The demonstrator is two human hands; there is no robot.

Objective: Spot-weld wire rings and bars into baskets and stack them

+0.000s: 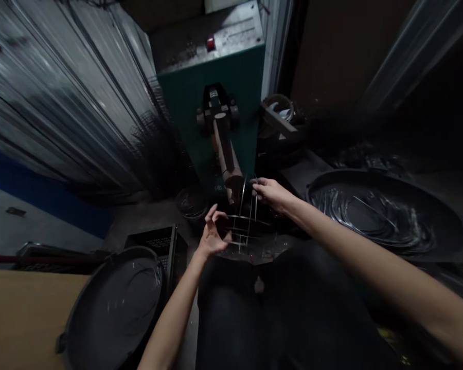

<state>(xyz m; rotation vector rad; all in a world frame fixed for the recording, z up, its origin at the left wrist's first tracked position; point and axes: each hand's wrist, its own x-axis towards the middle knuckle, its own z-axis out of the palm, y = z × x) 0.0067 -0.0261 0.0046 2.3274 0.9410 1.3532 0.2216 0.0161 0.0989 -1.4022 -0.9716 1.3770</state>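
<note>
A wire frame (248, 224) of curved and straight thin metal wires hangs over my lap, just below the electrode arm of a teal spot welder (224, 149). My left hand (213, 235) is at the frame's left side, thumb and fingers curved around the ends of its wires, with the other fingers raised apart. At the upper right, my right hand (270, 193) pinches an upright wire of the frame between thumb and fingertips. Dim light hides where the wires meet the welder's tip.
On the right, a large dark basin (443, 226) holds many bent wires (339, 210). A round black tub (100, 329) with a few wires stands at lower left, beside a black plastic crate (172, 246). The welder's top carries a red switch (210, 43).
</note>
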